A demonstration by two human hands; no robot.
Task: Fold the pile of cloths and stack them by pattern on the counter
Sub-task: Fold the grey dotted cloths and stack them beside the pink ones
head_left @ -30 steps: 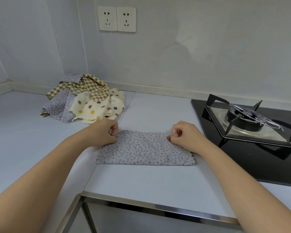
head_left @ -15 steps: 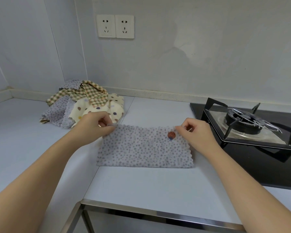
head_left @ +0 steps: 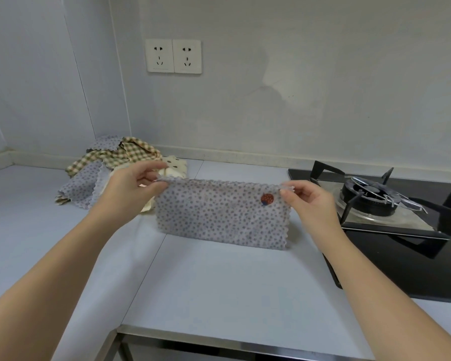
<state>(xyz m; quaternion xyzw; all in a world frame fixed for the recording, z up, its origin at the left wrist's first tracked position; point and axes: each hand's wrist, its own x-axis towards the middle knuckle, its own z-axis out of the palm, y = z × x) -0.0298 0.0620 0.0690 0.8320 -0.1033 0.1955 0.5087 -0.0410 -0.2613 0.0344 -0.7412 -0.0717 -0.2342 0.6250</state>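
We lift the grey dotted cloth [head_left: 219,217] by its top corners, mid-fold.

Our left hand [head_left: 130,188] and right hand [head_left: 310,201] each pinch one upper corner between thumb and fingers [head_left: 288,195], so the cloth hangs as a long strip over the worktop [head_left: 219,295], in front of us and between the pile of cloths [head_left: 107,165] and the gas hob [head_left: 375,199]. We cannot tell whether its lower edge touches the worktop. We judge this an early fold, since no folded stack shows. Next we likely need to bring one short end over to the other, match the scalloped edges, and lay it flat away from the hob.
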